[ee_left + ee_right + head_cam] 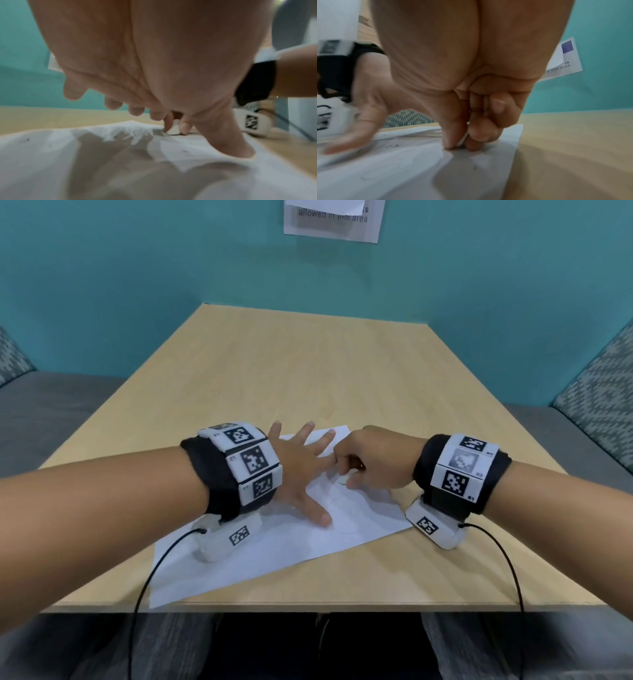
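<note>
A white sheet of paper [274, 549] with faint pencil outlines lies on the near part of the wooden table [308, 364]. My left hand [301, 470] lies flat on the sheet with fingers spread, pressing it down. My right hand [359, 467] is curled just to the right of it, thumb and fingers pinching a small white eraser [463, 139]. The eraser's lower end touches the paper [402, 169] near the drawing. In the left wrist view the eraser [173, 129] shows between the right hand's fingertips [184, 127], beyond my left thumb [229, 146].
A teal wall with a printed notice [332, 220] stands behind the table. A grey bench [51, 412] runs along the left, and a patterned cushion [599, 392] sits at the right. Black cables [144, 594] hang from both wrist cameras over the table's front edge.
</note>
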Demonstrator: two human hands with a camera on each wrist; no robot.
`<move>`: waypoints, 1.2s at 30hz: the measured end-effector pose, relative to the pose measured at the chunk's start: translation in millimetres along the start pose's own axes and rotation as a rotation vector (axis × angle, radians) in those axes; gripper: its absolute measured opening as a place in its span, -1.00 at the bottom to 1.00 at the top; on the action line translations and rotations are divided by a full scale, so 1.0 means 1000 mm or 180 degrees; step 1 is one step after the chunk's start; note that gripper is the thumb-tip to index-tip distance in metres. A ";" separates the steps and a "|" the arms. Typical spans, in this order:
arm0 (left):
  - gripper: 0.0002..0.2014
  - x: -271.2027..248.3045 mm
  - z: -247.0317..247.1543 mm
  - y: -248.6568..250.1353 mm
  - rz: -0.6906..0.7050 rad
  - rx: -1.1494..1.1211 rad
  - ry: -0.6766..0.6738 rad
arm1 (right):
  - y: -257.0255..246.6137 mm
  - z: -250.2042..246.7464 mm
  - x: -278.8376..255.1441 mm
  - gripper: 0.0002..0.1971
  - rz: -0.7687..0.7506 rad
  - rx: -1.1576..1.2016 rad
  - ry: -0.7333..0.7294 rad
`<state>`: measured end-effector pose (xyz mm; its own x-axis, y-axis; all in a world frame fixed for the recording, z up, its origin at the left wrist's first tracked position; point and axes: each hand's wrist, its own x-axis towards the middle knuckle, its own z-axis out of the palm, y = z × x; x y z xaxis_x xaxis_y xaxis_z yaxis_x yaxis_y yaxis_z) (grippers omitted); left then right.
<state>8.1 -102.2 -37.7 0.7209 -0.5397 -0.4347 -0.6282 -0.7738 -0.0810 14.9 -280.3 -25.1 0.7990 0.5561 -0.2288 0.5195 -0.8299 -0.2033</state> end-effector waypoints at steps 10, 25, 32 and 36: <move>-0.01 -0.010 0.020 -0.001 0.0207 -0.0428 -0.0035 | -0.037 0.015 -0.024 -0.84 -0.0599 0.0041 -0.0243; 0.13 -0.005 0.023 -0.005 0.0206 -0.0354 -0.0155 | -0.023 -0.004 -0.011 -0.97 -0.0333 -0.0321 0.0127; 0.03 -0.008 0.025 -0.005 0.0292 -0.0492 -0.0046 | -0.042 0.007 -0.022 -0.89 -0.0542 -0.0246 -0.0203; 0.09 -0.008 0.022 -0.005 0.0216 -0.0397 -0.0091 | -0.031 -0.001 -0.019 -0.94 -0.0392 -0.0280 0.0037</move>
<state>-0.5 -86.6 -53.4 0.6684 -0.5839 -0.4608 -0.6327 -0.7721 0.0606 -16.2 -264.8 -13.7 0.7307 0.6539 -0.1960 0.6380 -0.7563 -0.1449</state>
